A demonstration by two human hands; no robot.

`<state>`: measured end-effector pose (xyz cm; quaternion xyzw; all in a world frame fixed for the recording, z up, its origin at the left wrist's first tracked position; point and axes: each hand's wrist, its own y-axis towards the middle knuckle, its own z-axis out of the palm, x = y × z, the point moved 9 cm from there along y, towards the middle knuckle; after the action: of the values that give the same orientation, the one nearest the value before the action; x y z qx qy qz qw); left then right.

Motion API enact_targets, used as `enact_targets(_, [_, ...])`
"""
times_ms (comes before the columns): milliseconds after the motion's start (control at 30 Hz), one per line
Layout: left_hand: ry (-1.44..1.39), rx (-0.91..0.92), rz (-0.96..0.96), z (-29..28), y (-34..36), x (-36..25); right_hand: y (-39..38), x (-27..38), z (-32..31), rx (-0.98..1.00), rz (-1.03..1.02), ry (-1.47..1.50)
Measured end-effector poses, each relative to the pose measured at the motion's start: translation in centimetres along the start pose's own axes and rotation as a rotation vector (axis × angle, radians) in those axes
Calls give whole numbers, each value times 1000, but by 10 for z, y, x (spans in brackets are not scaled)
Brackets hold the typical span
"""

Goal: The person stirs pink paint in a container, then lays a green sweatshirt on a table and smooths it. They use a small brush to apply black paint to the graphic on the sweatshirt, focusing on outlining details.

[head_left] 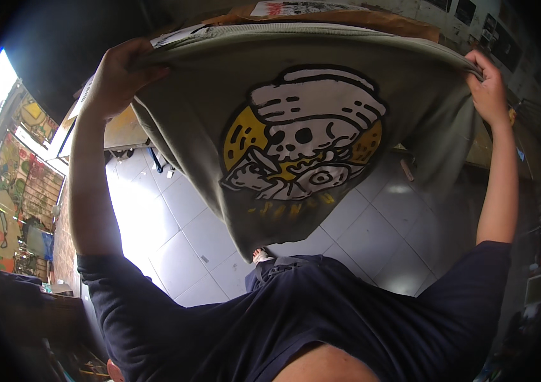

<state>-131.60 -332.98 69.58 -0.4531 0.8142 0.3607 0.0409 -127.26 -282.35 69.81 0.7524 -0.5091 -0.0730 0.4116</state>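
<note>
An olive-grey fabric garment [184,102] is stretched out in front of me, hanging downward in folds toward my feet. It carries a large painted cartoon skull in a white hat [302,130] on a yellow round ground. My left hand [124,79] has its fingers closed on the upper left edge of the fabric. My right hand [487,92] grips the upper right edge, thumb and fingers wrapped round it.
Behind the fabric's top edge lie brown paper [407,28] and a pale work surface [60,141]. Grey floor tiles [175,248] show below, with my foot [259,253]. Painted boards [13,191] stand at the far left.
</note>
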Motion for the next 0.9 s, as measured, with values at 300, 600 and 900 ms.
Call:
enact_targets(300, [211,88,-102,0,-22,-2,-11,40,-21,-27,-12,-104])
enact_targets(600, [-342,238,-262,-23,-39,24,-7,43,-42,-7,49,-109])
enact_targets(900, [-507,426,54,110,-44,-101,-18,128,21,34,-337,-125])
